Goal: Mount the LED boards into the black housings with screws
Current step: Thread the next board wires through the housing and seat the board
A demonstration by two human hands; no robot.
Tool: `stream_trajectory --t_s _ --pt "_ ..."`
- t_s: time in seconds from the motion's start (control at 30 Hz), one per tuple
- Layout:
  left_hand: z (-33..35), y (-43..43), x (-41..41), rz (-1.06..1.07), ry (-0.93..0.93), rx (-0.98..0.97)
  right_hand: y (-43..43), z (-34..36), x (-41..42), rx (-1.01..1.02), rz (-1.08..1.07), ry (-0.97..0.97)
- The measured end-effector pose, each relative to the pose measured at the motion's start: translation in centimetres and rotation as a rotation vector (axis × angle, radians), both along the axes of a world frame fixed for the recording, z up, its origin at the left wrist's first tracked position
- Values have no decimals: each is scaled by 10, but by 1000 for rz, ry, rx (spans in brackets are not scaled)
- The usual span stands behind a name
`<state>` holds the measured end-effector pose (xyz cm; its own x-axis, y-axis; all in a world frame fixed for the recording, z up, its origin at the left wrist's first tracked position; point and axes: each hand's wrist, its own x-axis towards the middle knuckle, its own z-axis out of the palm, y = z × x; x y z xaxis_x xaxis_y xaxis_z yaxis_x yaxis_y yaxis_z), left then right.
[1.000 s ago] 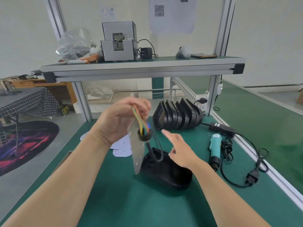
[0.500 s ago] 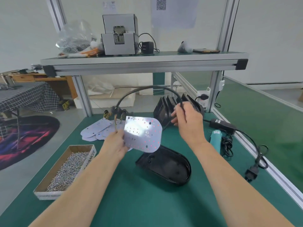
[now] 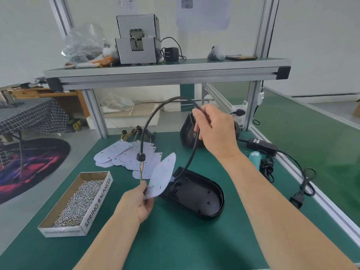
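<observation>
Clearly printed, screw box (image 3: 97, 204) reads "SPRING BALANCER".

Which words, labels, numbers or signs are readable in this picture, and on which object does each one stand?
"SPRING BALANCER": on the long side of the cardboard box of screws.
QR code, without readable words: on the paper sheet on the wall.
Too blurred to read: the small sheet left of it, the black power adapter label, the teal screwdriver label.

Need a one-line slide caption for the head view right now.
Left hand pinches an LED board while the right hand holds its black cable arched above the black housing.
</observation>
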<state>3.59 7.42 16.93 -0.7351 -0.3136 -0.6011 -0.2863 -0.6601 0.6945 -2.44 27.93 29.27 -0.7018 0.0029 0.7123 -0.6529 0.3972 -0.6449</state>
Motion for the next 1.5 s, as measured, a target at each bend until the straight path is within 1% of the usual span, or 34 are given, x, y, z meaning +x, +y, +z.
stream_trajectory --t_s 0.07,0.1,0.17,0.23,0.4,0.5,0.63,0.77,0.87,0.93,1.0,1.07,1.17,1.23,1.37,1.5 --pt "-2 -1 6 -78 18 72 1 9 1 31 -3 32" --pt "-4 -1 7 -121 19 56 2 12 1 41 -5 44" --pt "-8 -1 11 -153 -5 -56 5 15 1 57 -6 54" --pt "-10 3 14 -120 -49 -167 6 12 1 70 -8 43" --pt "-16 16 16 -100 -108 -383 8 -1 -1 18 -9 -39" --pt "-19 22 13 -190 -140 -419 8 -4 -3 23 -19 -59" --pt "-18 31 7 -343 -151 -545 9 -3 -9 27 -34 -79" --pt "-16 43 1 -378 -137 -580 9 -6 -14 -12 -30 -164" --pt "-14 51 -1 -361 -88 -626 10 -8 -15 -61 -30 -224" --pt "-11 51 -2 -347 -16 -622 14 -4 -15 -133 -34 -249" --pt "-3 50 -2 -338 76 -615 21 6 -15 -208 -35 -240" --pt "10 48 -3 -339 167 -611 29 20 -13 -240 -39 -185" --pt "28 44 -9 -352 277 -575 39 41 -9 -227 3 -70" --pt "37 39 -11 -390 346 -564 44 52 -7 -176 34 7" --pt "46 28 -16 -432 430 -668 44 65 0 -66 62 140" --pt "49 24 -21 -421 437 -788 32 67 10 -88 187 174"
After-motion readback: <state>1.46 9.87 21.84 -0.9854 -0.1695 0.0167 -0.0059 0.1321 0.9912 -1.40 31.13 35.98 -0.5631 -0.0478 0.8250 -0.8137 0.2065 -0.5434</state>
